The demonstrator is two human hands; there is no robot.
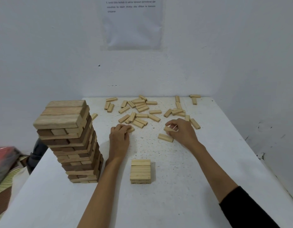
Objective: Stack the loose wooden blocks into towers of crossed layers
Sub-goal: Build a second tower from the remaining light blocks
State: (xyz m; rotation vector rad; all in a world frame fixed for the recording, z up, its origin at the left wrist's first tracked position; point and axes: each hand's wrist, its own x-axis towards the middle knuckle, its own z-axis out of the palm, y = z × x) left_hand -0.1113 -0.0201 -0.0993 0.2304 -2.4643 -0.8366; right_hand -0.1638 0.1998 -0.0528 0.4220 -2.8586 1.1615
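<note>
White table (175,203): tall tower (68,142) near-left, short stack (140,171) center, loose blocks (139,111) scattered far side. L hand (120,134) out fwd, palm-down, fingers curled round one block (131,129). R hand (182,130) out fwd too, pinches another block (169,129).

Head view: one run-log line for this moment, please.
left hand grips left-side block | right hand pinches right-side block | short stack begun | tall tower standing

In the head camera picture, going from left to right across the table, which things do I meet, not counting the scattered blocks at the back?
tall tower → left hand, gripping a loose block → low stack → right hand, pinching a second block
</note>
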